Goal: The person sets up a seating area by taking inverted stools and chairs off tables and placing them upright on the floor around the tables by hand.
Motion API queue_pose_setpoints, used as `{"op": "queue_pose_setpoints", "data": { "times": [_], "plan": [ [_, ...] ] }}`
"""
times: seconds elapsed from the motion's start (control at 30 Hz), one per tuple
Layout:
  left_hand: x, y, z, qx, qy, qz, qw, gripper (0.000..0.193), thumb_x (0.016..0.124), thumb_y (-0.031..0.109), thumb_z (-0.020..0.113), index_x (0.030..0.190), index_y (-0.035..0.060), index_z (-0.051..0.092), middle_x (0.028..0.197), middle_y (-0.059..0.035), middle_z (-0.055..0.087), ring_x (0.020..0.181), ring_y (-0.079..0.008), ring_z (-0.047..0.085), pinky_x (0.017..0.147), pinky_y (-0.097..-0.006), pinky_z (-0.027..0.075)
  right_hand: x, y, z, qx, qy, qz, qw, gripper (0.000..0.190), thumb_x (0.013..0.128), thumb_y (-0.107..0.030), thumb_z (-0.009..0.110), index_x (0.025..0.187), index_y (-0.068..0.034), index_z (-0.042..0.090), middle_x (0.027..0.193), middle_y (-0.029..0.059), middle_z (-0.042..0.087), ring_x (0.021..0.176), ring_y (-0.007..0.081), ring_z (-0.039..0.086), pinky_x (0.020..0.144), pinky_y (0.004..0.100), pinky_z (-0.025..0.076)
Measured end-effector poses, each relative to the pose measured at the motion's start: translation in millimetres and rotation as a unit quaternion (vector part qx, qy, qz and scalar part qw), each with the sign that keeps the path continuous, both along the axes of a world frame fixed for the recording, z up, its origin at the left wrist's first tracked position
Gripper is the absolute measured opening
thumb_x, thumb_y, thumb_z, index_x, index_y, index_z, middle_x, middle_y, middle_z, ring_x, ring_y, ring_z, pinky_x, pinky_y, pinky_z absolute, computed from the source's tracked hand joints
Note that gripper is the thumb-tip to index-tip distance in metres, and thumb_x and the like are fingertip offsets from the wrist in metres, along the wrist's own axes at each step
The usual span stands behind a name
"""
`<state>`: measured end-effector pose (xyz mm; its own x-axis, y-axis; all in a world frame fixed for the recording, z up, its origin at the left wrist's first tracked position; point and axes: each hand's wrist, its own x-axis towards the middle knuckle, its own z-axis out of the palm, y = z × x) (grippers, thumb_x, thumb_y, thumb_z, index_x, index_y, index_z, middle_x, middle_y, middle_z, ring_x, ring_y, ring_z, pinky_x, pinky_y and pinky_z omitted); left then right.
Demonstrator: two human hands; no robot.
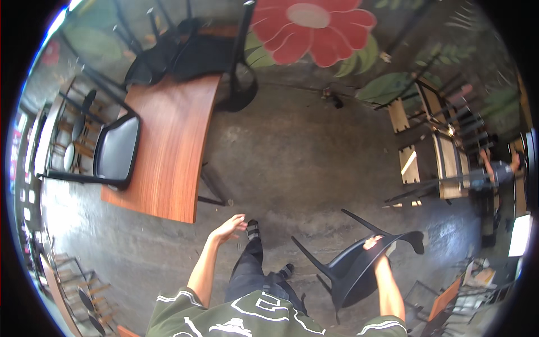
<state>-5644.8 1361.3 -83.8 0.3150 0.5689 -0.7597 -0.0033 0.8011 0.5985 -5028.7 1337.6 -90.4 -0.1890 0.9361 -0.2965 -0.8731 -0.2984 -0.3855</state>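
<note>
A black plastic chair (pixel 358 274) hangs tilted at my right side, its legs pointing out to the left. My right hand (pixel 374 246) grips it by the edge near its backrest. My left hand (pixel 229 229) is held out in front of me with fingers apart and nothing in it. Closest to that hand is the near end of a wooden-topped table (pixel 172 147). Upside down at the table's left edge rests another black chair (pixel 118 147). More black chairs (pixel 185 59) are piled upturned at the far end.
A mural with a red flower (pixel 309 25) covers the far wall. At right stand wood-and-metal frames (pixel 446 156), with a person (pixel 499 172) beyond them. Chairs with wooden legs (pixel 92 295) sit at lower left. Concrete floor (pixel 294 143) lies ahead, with a small dark object (pixel 337 101) by the wall.
</note>
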Motion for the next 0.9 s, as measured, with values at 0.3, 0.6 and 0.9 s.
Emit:
{"op": "queue_pose_setpoints", "data": {
  "times": [0.3,0.6,0.9],
  "plan": [
    [-86.3,-131.8,-51.1,-0.267,0.067,-0.042,0.960,0.057,0.091,0.046,0.041,0.138,0.0169,0.028,0.134,-0.0097,0.043,0.123,-0.0252,0.041,0.095,-0.0575,0.034,-117.5,101.4,43.1,-0.242,-0.292,0.538,0.753,0.029,0.088,-0.041,0.043,0.076,-0.014,0.044,0.050,0.0010,0.033,0.042,0.0119,0.038,0.038,0.0232,0.029],
    [-31.7,-236.6,-47.0,-0.353,0.072,0.044,0.932,0.055,0.090,0.047,0.041,0.138,0.0239,0.030,0.144,-0.0060,0.030,0.131,-0.0305,0.028,0.097,-0.0564,0.032,-308.9,210.9,43.3,0.212,-0.611,0.758,0.086,0.075,0.085,-0.068,0.024,0.105,-0.007,0.064,0.108,0.0209,0.060,0.105,0.0349,0.055,0.091,0.0441,0.042],
    [85.6,-269.0,-71.8,-0.287,-0.004,0.344,0.894,0.063,0.085,0.050,0.049,0.136,0.0178,0.031,0.130,-0.0108,0.046,0.118,-0.0258,0.044,0.088,-0.0497,0.041,-461.3,318.3,-7.7,0.467,-0.496,0.721,-0.125,0.081,0.083,-0.070,0.025,0.086,0.000,0.067,0.093,0.0224,0.063,0.094,0.0397,0.058,0.083,0.0448,0.046]
  ]
}}
